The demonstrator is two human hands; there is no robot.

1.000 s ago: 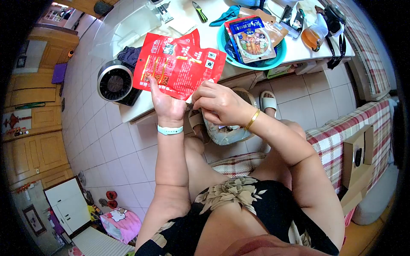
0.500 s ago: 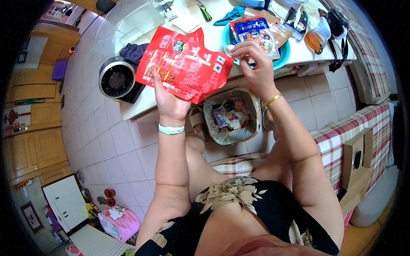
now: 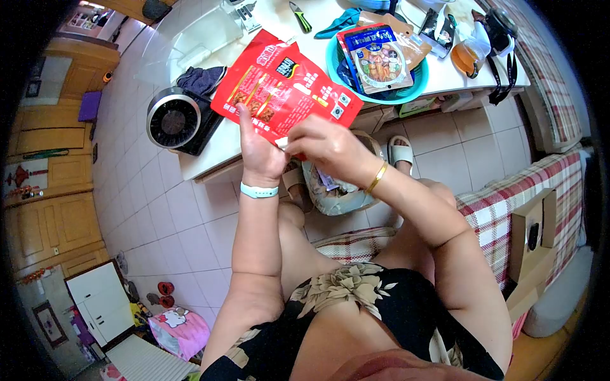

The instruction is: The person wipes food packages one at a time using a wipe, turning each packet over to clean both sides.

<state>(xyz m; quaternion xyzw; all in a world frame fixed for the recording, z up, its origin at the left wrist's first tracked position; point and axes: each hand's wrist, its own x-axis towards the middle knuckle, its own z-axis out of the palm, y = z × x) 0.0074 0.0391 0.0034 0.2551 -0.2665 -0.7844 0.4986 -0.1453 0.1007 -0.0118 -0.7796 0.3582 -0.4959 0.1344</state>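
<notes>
In my left hand [image 3: 262,157] is a red food packet [image 3: 279,86] with printed lettering and food pictures, tilted above the table's front edge. The thumb lies on its printed face; the other fingers are hidden behind it. My right hand [image 3: 332,147], slightly blurred, is closed in a pinch at the packet's lower edge, close to my left palm. A small white piece [image 3: 282,143] shows at its fingertips; its kind is unclear. Beyond the packet, a teal basket [image 3: 422,82] holds several packets, with a blue-and-white food pouch [image 3: 379,60] on top.
On the white table [image 3: 206,155] are a green-handled knife [image 3: 300,17], a round black appliance [image 3: 173,120], a dark cloth [image 3: 200,79] and a jug of amber liquid [image 3: 467,60]. Below the hands stands a lined waste bin [image 3: 343,200]. A plaid-covered seat [image 3: 489,216] is at right.
My right hand has moved from beside the basket down and left to the packet's lower edge, the white piece still at its fingertips. The red packet has shifted slightly right and up.
</notes>
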